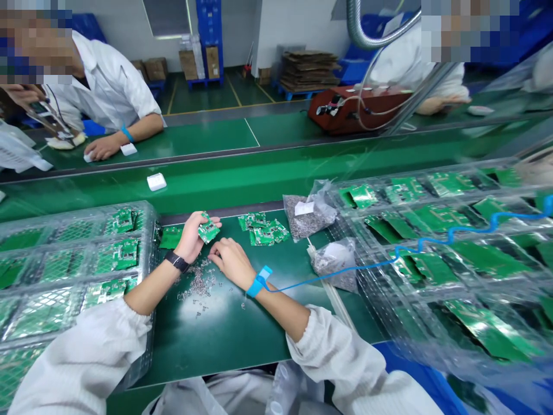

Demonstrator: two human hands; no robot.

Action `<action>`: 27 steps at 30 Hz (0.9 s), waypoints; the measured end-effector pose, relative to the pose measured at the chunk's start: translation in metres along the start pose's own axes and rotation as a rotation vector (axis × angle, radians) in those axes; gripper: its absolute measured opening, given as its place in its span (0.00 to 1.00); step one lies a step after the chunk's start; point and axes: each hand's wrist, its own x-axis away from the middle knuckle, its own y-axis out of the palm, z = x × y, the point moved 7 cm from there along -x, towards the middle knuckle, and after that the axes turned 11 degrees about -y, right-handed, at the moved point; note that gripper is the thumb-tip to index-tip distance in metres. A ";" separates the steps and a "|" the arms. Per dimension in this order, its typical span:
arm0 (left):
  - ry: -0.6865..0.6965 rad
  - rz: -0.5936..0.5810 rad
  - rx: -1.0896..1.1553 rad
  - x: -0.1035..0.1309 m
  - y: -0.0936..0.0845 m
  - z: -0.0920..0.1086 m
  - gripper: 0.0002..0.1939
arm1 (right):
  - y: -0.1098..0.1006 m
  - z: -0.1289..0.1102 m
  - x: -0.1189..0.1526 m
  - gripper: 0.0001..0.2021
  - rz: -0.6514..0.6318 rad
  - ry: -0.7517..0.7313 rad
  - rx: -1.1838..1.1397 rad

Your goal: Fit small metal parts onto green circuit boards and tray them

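Note:
My left hand (192, 237) is closed around a small green circuit board (209, 229), its component side facing up. Just to the right, my right hand (230, 257) hovers low over the mat with thumb and fingers pinched; whatever is between the fingertips is too small to make out. A scatter of small metal parts (199, 288) lies on the green mat under and in front of both hands. Beyond my right hand rests a pile of circuit boards (264, 229). One more green board (171, 237) lies behind my left wrist.
Clear plastic trays of boards stand at left (149, 259) and right (367, 300). Two bags of small parts (307, 216) sit beside the right tray. A blue coiled cord (345, 269) runs from my right wrist across that tray. Co-workers sit across a green conveyor (207, 187) carrying a white piece (156, 182).

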 end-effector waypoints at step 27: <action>0.263 -0.037 -0.732 0.001 0.006 -0.002 0.15 | -0.027 0.048 0.009 0.07 0.584 0.244 -0.853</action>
